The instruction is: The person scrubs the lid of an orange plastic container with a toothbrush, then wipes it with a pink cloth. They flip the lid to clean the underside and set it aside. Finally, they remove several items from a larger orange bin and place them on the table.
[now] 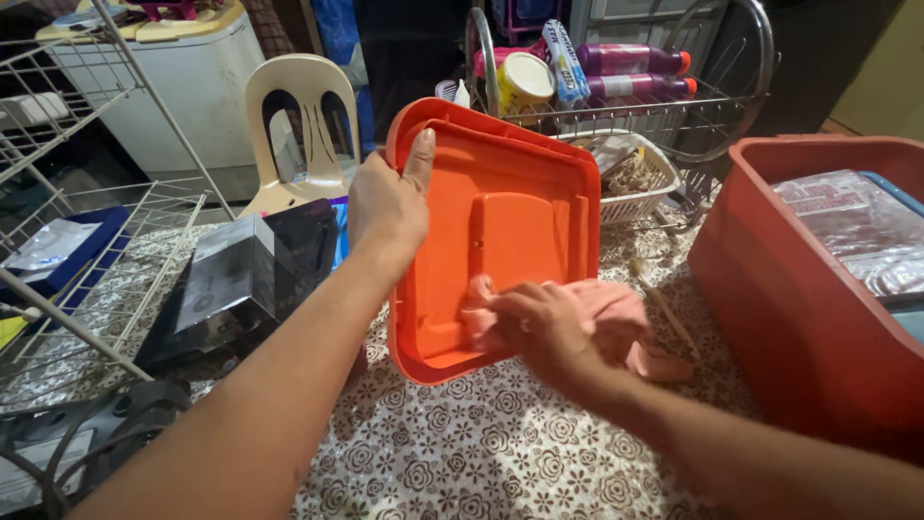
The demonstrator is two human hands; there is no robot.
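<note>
My left hand [387, 204] grips the top edge of the orange lid [500, 236], tilting it upright on the flowered surface [481, 443] so its inside faces me. My right hand [539, 323] presses a pink cloth [616, 313] against its lower corner, beside the red tub [770, 279].
</note>
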